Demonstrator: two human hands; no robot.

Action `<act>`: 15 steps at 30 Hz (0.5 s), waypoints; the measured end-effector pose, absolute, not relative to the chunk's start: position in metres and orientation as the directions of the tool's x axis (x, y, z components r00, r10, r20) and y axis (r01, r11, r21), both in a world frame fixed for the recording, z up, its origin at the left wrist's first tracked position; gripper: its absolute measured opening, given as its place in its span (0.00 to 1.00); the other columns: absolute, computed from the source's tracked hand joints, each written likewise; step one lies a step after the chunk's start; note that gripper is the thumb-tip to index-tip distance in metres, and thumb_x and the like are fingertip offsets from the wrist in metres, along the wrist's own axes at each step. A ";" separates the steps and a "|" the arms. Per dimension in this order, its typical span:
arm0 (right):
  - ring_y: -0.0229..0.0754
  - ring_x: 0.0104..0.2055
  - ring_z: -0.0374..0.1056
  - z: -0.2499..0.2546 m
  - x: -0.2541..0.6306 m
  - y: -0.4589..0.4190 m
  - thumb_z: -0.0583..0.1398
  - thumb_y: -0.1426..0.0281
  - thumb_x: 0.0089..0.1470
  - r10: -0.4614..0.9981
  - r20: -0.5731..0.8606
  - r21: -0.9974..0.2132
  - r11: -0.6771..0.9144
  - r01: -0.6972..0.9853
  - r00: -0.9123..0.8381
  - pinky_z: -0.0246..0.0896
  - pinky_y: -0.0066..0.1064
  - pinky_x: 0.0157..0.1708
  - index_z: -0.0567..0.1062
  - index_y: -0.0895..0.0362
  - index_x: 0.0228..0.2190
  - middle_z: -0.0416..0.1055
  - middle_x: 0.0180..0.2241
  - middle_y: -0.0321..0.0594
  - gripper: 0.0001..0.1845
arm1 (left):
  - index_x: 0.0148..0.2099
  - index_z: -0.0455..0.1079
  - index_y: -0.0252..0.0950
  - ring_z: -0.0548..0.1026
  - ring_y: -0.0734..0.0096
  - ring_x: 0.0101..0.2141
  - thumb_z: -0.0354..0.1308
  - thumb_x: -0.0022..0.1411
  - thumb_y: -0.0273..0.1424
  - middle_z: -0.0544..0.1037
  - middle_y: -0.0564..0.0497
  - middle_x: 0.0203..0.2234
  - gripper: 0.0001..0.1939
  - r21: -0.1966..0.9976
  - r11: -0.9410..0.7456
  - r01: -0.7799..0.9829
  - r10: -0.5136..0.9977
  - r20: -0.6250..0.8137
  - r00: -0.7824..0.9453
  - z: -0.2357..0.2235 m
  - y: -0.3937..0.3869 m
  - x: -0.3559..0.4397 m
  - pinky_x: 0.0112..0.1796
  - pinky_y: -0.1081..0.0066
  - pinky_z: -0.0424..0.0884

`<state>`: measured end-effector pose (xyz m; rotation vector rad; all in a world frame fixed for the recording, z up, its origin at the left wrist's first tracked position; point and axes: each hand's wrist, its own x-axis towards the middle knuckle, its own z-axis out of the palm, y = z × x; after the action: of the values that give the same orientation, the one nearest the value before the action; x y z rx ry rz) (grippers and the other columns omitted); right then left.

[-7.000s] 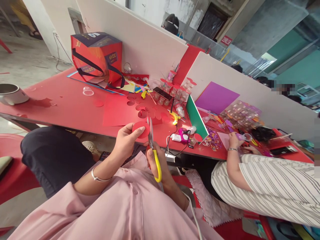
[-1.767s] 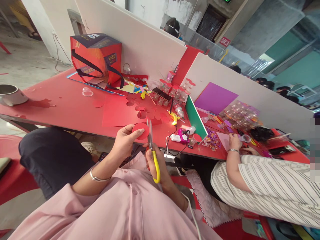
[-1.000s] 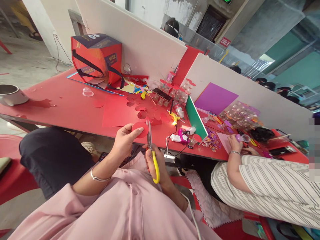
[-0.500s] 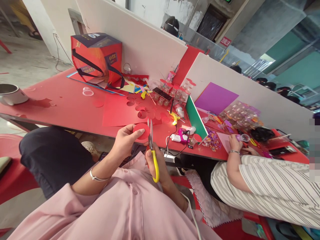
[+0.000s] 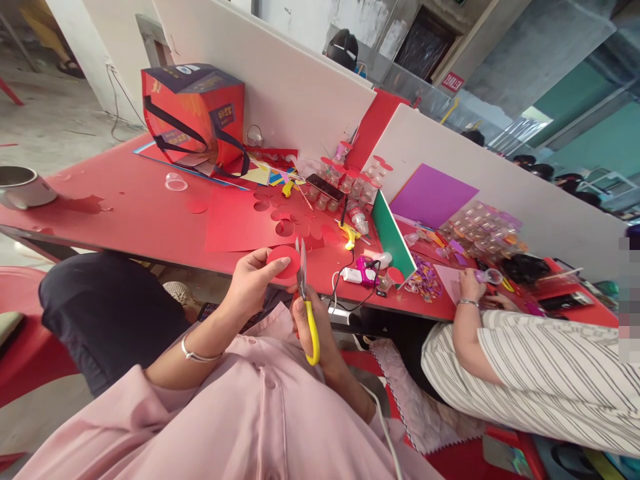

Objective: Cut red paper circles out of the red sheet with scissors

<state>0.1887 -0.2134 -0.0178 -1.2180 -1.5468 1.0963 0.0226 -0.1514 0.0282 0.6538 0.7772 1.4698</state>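
left hand (image 5: pixel 250 283) grip closing on red disc (image 5: pixel 283 265) | right hand (image 5: pixel 324 327) grip wrapping scissors (image 5: pixel 313 327), blades standing parted beside disc edge | disc already looking round

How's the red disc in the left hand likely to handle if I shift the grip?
Probably very light: the red disc looks like thin paper or card. Fairly stiff, I'd guess, since the left hand pinches one side and it shows no obvious droop. A hard squeeze might crease it.
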 end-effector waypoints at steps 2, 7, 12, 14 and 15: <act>0.37 0.21 0.58 -0.018 0.188 -0.214 0.58 0.35 0.73 0.984 0.096 -0.965 0.130 0.229 -0.153 0.57 0.27 0.20 0.78 0.53 0.53 0.65 0.26 0.31 0.34 | 0.30 0.83 0.37 0.78 0.71 0.26 0.88 0.45 0.39 0.85 0.51 0.26 0.20 0.783 0.014 -0.622 0.997 -0.061 -0.054 0.029 -0.151 0.023 0.34 0.69 0.77; 0.37 0.20 0.57 -0.017 0.189 -0.213 0.58 0.34 0.73 0.984 0.082 -0.962 0.119 0.245 -0.155 0.57 0.26 0.20 0.79 0.53 0.53 0.65 0.25 0.30 0.35 | 0.31 0.83 0.37 0.81 0.68 0.29 0.89 0.44 0.41 0.87 0.50 0.29 0.20 0.789 0.010 -0.614 0.995 -0.072 -0.075 0.029 -0.151 0.023 0.38 0.67 0.79; 0.37 0.21 0.58 -0.017 0.190 -0.214 0.59 0.36 0.73 0.984 0.088 -0.960 0.125 0.252 -0.155 0.56 0.27 0.20 0.79 0.53 0.52 0.66 0.25 0.32 0.33 | 0.32 0.84 0.37 0.82 0.67 0.30 0.89 0.43 0.42 0.87 0.49 0.30 0.22 0.794 0.009 -0.608 0.994 -0.075 -0.084 0.029 -0.151 0.023 0.39 0.66 0.79; 0.37 0.20 0.57 -0.018 0.190 -0.215 0.59 0.36 0.72 0.984 0.082 -0.961 0.120 0.250 -0.156 0.56 0.27 0.20 0.80 0.52 0.52 0.66 0.25 0.31 0.33 | 0.32 0.84 0.37 0.82 0.67 0.30 0.89 0.43 0.42 0.87 0.49 0.30 0.22 0.791 0.003 -0.611 0.993 -0.072 -0.089 0.029 -0.150 0.022 0.39 0.66 0.79; 0.37 0.20 0.57 -0.018 0.190 -0.215 0.59 0.36 0.72 0.984 0.080 -0.963 0.117 0.245 -0.157 0.56 0.26 0.20 0.80 0.52 0.52 0.65 0.25 0.31 0.33 | 0.32 0.84 0.37 0.81 0.67 0.30 0.89 0.43 0.42 0.87 0.49 0.30 0.22 0.791 0.000 -0.612 0.993 -0.071 -0.092 0.029 -0.150 0.022 0.39 0.66 0.79</act>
<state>0.1901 -0.2147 -0.0181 -1.2447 -1.5528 1.1084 0.0220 -0.1498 0.0286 0.6317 0.8013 1.5016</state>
